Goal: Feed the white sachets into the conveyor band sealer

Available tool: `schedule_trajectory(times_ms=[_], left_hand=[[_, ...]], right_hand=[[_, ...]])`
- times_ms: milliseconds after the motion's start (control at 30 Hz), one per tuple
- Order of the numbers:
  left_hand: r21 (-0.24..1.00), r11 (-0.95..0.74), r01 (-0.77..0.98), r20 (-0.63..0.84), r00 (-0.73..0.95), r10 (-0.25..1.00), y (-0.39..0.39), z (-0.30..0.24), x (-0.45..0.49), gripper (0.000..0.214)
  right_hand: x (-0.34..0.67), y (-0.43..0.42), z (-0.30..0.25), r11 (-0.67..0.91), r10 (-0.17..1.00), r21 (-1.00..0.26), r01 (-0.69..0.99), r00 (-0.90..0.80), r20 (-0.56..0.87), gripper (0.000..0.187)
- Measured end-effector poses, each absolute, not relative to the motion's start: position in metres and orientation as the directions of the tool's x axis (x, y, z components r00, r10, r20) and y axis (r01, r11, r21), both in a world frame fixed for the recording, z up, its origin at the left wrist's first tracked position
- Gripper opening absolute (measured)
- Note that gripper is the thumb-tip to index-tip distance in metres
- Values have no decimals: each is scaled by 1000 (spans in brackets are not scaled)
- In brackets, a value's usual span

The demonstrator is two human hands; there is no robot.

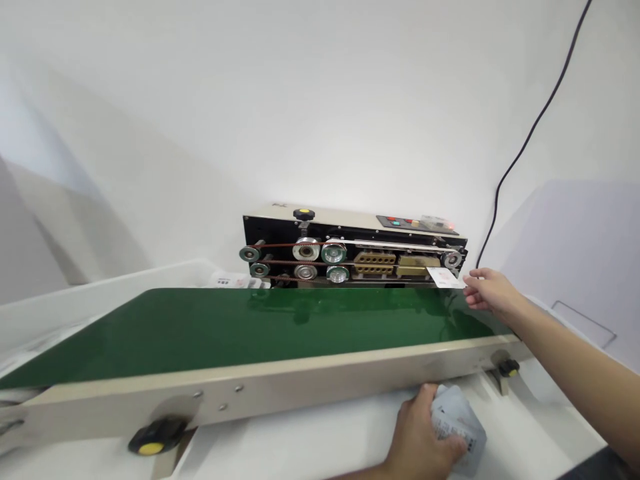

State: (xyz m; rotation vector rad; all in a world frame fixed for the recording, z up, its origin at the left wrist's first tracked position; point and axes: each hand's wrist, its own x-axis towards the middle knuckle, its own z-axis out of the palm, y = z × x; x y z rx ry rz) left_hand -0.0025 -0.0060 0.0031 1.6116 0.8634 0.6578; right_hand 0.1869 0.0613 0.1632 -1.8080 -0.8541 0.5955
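My right hand (490,292) reaches over the right end of the green conveyor belt (300,327). Its curled fingertips pinch the outer corner of a small white pouch (444,277). The pouch's inner edge lies at the right-hand intake of the band sealer (350,263), beside a pulley. Below the belt's near side, my left hand (423,437) is closed around several silvery-grey pouches (456,423) with printed text. Its thumb and fingers press them together in a stack.
Black knobs with yellow centres (157,437) stick out from the conveyor's front rail (280,373). White printed pouches (230,280) lie beyond the belt's left part. A control panel (417,224) tops the sealer. A black cable (537,120) hangs at the right.
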Motion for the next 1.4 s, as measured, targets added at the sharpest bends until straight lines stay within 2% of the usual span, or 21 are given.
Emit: schedule_trajectory(times_ms=[67,133,200,267,367,433,533,633,733,833,1067,1167,1267,1400], left_hand=[[984,-85,154,-20,579,815,-7,3,-2,38],[989,-63,135,-27,581,814,-7,4,-2,37],[989,-58,136,-31,575,818,-7,5,-2,38],[987,-79,138,-14,573,820,-7,6,-3,41],[985,-119,126,23,584,812,-8,9,-3,40],[979,-154,133,49,582,812,-10,11,-2,37],[973,-158,165,36,574,818,-10,14,-2,40],[971,-123,203,-15,572,820,-10,16,-2,44],[968,-99,232,-54,573,818,-10,17,-3,46],[963,-112,246,-51,574,817,-9,17,-2,47],[965,-116,236,-40,568,822,-8,14,-1,46],[973,-85,216,-55,572,818,-8,15,-2,43],[976,-74,207,-58,566,822,-8,15,-2,39],[979,-47,199,-74,559,826,-9,13,-2,38]], right_hand=[[182,38,156,-244,754,-809,535,629,189,41],[173,4,140,-207,713,-579,789,527,463,43],[162,-33,112,-92,664,-432,897,379,645,44],[151,-63,78,22,667,-379,925,269,695,42],[136,-90,31,60,736,-455,889,268,622,29],[127,-96,12,29,760,-567,824,350,548,27],[117,-99,1,-48,728,-723,689,520,446,29],[115,-97,4,-136,715,-848,512,643,273,24],[120,-92,8,-167,749,-958,231,662,29,26],[128,-87,6,-157,791,-988,-10,598,-132,36],[126,-82,16,-123,759,-958,-258,598,-259,46],[127,-81,20,-100,728,-963,-251,641,-243,49],[134,-84,13,-77,691,-986,-145,706,-157,46],[143,-100,9,-141,609,-974,175,791,55,35]])
